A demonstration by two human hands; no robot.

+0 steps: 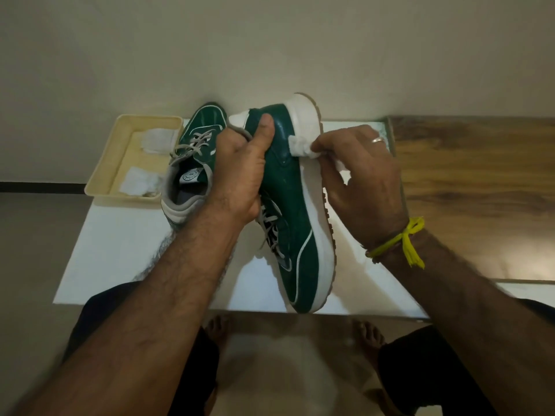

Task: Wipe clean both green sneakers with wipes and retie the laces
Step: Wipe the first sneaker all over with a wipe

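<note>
Wipes (141,180) inside cream tray (103,178)

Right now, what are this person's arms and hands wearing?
Both forearms are bare, with no sleeves showing. The right hand wears a silver ring on one finger, and a yellow thread, knotted with loose ends, circles that wrist. The left hand wears nothing.

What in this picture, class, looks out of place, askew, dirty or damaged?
Only small things: the used wipes in the cream tray are crumpled, with brownish dirt beside the nearer one. The resting sneaker has loose laces. Nothing looks spilled or damaged.
</note>
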